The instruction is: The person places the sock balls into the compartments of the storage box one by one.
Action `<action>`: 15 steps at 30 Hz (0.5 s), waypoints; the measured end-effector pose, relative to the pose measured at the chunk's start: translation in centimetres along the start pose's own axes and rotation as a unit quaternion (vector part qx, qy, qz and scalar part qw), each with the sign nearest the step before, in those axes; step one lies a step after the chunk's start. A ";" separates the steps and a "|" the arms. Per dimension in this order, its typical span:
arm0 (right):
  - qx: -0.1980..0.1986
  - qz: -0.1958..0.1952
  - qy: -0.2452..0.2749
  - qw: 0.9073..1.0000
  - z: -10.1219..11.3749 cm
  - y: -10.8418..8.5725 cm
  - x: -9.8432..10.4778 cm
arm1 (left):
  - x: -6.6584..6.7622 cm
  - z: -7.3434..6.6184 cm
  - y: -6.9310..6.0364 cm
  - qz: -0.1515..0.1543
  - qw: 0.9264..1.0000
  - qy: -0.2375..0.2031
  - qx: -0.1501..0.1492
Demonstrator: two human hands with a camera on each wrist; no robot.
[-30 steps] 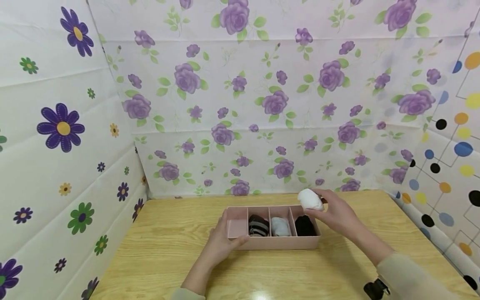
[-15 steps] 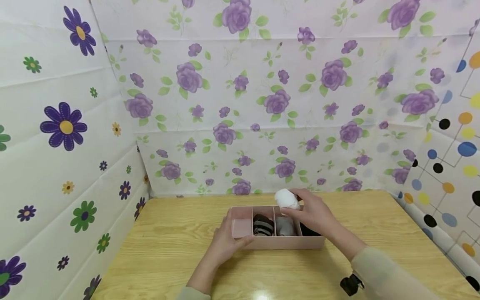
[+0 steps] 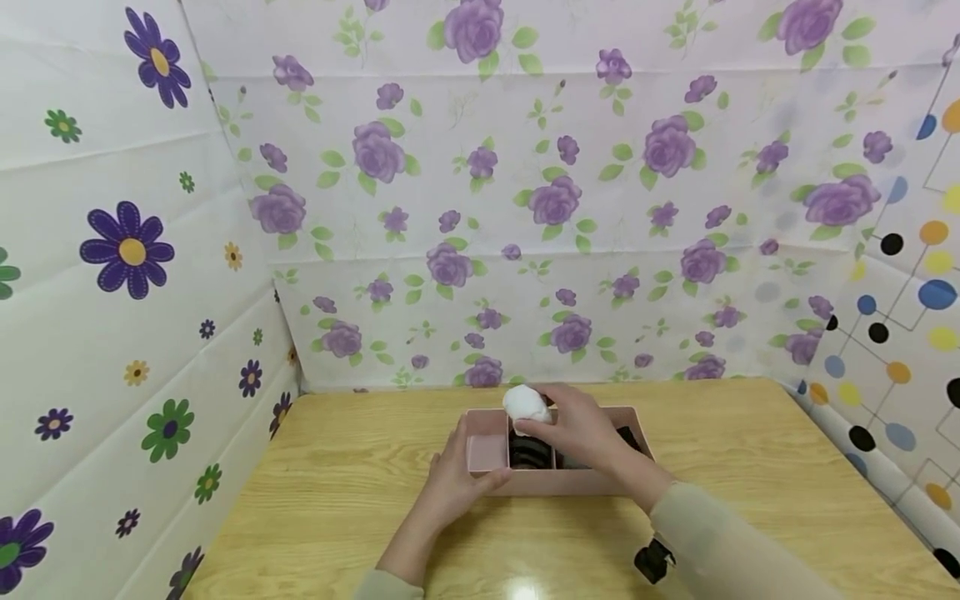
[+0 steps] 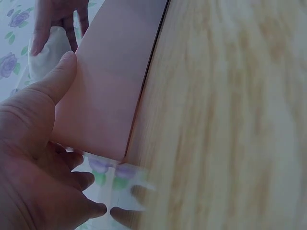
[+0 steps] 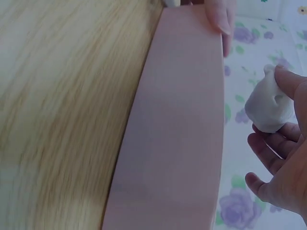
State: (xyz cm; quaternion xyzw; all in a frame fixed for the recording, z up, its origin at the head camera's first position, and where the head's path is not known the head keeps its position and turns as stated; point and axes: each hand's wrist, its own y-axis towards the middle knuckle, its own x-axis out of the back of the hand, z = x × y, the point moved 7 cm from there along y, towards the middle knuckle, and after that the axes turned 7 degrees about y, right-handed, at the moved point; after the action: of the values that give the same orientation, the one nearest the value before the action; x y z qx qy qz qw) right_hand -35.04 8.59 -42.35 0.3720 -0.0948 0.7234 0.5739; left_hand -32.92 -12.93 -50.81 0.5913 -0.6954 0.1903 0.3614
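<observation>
A pink box [image 3: 555, 483] with a row of compartments stands on the table. My left hand [image 3: 453, 483] holds its left end, the thumb [image 4: 60, 79] on the front side and the fingers around the end. My right hand [image 3: 581, 429] pinches a white rolled-up sock [image 3: 527, 405] between thumb and fingers, just above the box; the right wrist view also shows this white sock [image 5: 268, 108]. A dark striped rolled sock [image 3: 530, 452] lies in the second compartment, below the white one. The leftmost compartment [image 3: 487, 454] holds nothing. My right hand mostly covers the compartments farther right; some black sock [image 3: 628, 437] shows there.
The wooden table [image 3: 337, 483] extends around the box. Behind it hangs a cloth with purple roses [image 3: 420, 208]; patterned cloths also stand at the left and right. A small black device [image 3: 652, 560] sits by my right sleeve.
My right hand has moved left with the white sock, from above the box's right end to above its left part. My left hand stays on the box's left end.
</observation>
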 end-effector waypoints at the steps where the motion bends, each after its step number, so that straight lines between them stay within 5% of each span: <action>1: 0.004 0.002 0.000 1.000 0.2 0.2 -0.3 | 0.0 -0.1 0.0 0.000 1.000 0.000 -0.001; 15: 0.038 0.028 -0.033 0.998 1.3 1.1 -4.2 | 0.1 -0.2 0.0 0.010 1.000 -0.022 -0.016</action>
State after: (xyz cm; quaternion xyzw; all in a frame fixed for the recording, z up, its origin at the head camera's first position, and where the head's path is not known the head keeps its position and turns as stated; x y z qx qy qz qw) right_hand -35.17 4.36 -43.84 0.4145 -0.0964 0.7299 0.5349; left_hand -32.87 -12.88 -50.56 0.5820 -0.7124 0.1697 0.3536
